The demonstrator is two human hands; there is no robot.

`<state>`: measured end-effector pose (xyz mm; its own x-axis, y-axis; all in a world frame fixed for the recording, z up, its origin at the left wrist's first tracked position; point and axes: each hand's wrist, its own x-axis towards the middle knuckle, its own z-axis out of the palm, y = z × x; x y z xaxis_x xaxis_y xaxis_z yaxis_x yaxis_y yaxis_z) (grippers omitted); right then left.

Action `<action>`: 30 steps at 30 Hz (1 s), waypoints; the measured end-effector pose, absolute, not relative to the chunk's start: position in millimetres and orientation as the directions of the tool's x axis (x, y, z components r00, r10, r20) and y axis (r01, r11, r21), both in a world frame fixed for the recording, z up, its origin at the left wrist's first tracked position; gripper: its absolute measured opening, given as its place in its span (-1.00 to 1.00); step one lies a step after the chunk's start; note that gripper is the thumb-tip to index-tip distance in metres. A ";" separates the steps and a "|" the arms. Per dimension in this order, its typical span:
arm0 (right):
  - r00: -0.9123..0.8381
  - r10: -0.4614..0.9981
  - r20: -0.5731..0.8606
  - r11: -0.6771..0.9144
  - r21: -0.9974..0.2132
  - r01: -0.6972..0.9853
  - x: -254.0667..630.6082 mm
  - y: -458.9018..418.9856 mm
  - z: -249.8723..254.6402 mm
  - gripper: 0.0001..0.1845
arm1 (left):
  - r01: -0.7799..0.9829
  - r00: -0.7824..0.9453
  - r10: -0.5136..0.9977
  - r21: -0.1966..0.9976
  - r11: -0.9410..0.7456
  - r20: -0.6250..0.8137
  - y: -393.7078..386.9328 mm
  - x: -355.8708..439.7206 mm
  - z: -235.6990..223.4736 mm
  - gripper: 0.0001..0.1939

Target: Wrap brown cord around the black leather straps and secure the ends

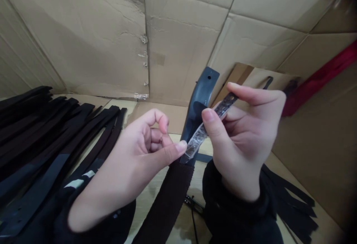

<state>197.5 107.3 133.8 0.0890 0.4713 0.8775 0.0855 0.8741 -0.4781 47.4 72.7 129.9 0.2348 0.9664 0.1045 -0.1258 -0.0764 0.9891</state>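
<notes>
My right hand (242, 132) pinches a narrow dark strip wrapped in clear, crinkled film (197, 138) between thumb and fingers. The strip slants down to the left, and a hole shows near its upper end. At its lower end rests the thumb tip of my left hand (147, 143), whose other fingers are curled; whether one presses from behind is hidden. Just behind and below both hands is a long black band (205, 84) with a smooth, holed upper end. Its lower part is in a dark brown fabric sleeve (170, 203).
Many similar dark bands (55, 132) lie in a row at left. More black strips (295, 199) fan out at right. Cardboard walls (178, 43) enclose the back and sides. Red fabric (320, 76) hangs at right, and a small black tool-like object (195, 204) lies between my forearms.
</notes>
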 end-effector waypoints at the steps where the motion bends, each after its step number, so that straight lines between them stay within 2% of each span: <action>1: 0.077 0.468 0.880 0.873 -0.474 0.114 198.2 106.4 134.4 -0.71 | -0.132 0.236 0.966 0.988 -0.077 0.107 73.2 48.0 130.0 -0.72; 5: 0.090 0.470 0.878 0.858 -0.478 0.185 201.7 104.5 135.5 -0.74 | -0.143 0.283 0.954 0.988 -0.057 0.096 74.8 49.6 130.7 -0.73; 10: 0.138 0.503 0.853 0.849 -0.517 0.110 201.5 106.3 134.0 -0.73 | -0.208 0.335 0.934 0.977 -0.051 0.120 75.5 48.2 129.6 -0.74; 21: 0.077 0.512 0.856 0.852 -0.517 0.080 200.4 105.8 135.0 -0.71 | -0.204 0.253 0.958 0.975 -0.085 0.136 71.2 50.8 133.4 -0.71; 27: 0.308 0.563 0.767 0.775 -0.619 0.125 186.0 97.9 136.3 -0.70 | -0.202 0.048 0.971 0.954 -0.221 0.235 69.5 55.4 133.3 -0.69; 30: 0.382 0.520 0.764 0.816 -0.576 0.042 179.5 94.3 132.7 -0.66 | -0.200 -0.038 0.960 0.939 -0.281 0.279 65.2 57.3 134.7 -0.69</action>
<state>179.5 94.3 132.7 0.3822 0.5198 0.7640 0.0422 0.8161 -0.5764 57.3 65.2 134.7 -0.0381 0.9596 0.2789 -0.2004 -0.2808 0.9386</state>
